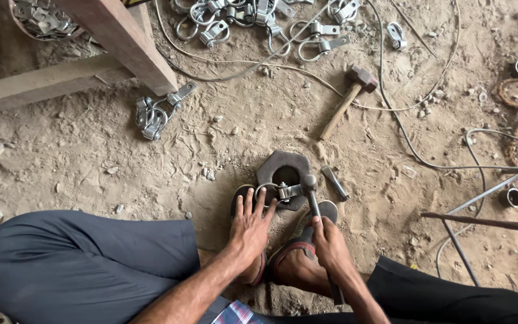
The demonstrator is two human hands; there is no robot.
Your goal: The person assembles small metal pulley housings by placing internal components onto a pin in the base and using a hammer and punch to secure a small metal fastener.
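Sandy workshop floor [91, 156], with left hand [250, 225] spread flat, pinning a metal clamp [277, 192] on the hexagonal steel block [283, 168], right hand [330, 246] clenched around a hammer [310, 192]: likely to crush fingertips beside the clamp if mis-struck.

- Clamp [278, 192] lies on the plate [283, 168], mid-ground.
- Hammer [349, 96] lies behind the plate, to the right.
- Clamp pile [259, 18] lies at the far edge.
- Beam [121, 42] stands at the far left.
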